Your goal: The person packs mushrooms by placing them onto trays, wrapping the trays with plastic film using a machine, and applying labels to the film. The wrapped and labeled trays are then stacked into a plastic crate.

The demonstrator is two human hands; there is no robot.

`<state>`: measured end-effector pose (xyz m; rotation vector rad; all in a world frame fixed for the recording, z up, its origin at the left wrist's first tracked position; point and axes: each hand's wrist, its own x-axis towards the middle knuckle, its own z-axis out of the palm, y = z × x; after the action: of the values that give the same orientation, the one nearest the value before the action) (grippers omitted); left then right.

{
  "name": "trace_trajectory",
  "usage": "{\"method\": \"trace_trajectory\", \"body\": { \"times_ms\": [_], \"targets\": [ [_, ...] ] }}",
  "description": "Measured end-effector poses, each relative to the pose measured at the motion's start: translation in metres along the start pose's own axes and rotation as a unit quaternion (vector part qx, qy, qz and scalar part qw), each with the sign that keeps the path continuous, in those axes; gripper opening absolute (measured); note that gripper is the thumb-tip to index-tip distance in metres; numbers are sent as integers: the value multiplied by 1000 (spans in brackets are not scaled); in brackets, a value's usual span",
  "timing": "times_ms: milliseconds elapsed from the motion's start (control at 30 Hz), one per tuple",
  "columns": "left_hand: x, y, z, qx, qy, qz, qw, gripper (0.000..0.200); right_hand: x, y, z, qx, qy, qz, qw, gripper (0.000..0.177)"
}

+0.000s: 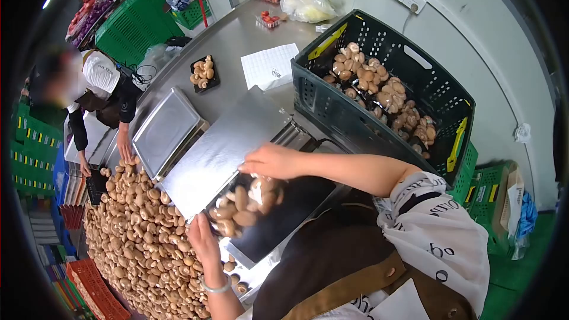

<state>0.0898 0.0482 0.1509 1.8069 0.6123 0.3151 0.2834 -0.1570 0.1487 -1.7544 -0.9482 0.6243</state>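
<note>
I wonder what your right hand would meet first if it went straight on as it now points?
The right hand would probably meet the shiny silvery sheet just past its fingertips, though depth is unclear and it might pass above.

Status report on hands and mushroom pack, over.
Left hand and right hand at shiny sheet's near edge, grips unclear. Mushroom pack between them, blurred. No obstruction visible.

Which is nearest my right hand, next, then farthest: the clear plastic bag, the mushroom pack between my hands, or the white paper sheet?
From your right hand:
1. Mushroom pack, right beside it, toward your left hand.
2. White paper sheet, flat on the table ahead.
3. Clear plastic bag, at the table's far side.
</note>
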Motion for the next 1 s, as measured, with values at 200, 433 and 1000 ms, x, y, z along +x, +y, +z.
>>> {"method": "trace_trajectory", "body": {
  "times_ms": [200, 433, 1000],
  "targets": [
    [-57, -96, 39, 36, -53, -68, 996, 34, -72, 34, 26, 34, -96, 292, 951, 46],
    [-69, -149, 70, 143, 51, -26, 988, 21, -111, 144, 70, 12, 88, 263, 961, 43],
    [-70, -159, 93, 377, -52, 147, 913, 26, -258, 183, 99, 44, 460, 277, 842, 13]
  ]
}}
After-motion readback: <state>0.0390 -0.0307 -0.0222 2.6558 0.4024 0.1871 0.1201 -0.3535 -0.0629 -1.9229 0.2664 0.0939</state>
